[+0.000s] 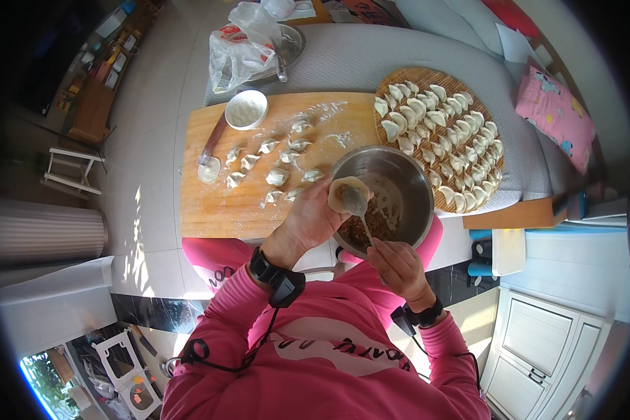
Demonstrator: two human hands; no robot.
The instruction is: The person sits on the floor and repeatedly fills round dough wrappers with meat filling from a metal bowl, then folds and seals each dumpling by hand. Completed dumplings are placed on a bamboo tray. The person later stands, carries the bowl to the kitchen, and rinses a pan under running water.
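Note:
My left hand (312, 218) holds a round dumpling wrapper (337, 195) above the left rim of a steel bowl (415, 173). The handle of a metal spoon (355, 201) is in my right hand (399, 268), its bowl over the wrapper, where some filling shows. More brown minced filling (370, 223) lies in the bowl. Several folded dumplings (277, 177) sit on the floured wooden board (210, 212). A flat wrapper (209, 170) lies at the board's left, touching the end of a wooden rolling pin (215, 136).
A white bowl of flour (246, 109) stands at the board's upper left. Many dumplings cover a round woven mat (415, 76) at the right. Behind the board, a metal basin (294, 44) with a plastic bag (241, 52) rests on the grey padded seat (336, 58).

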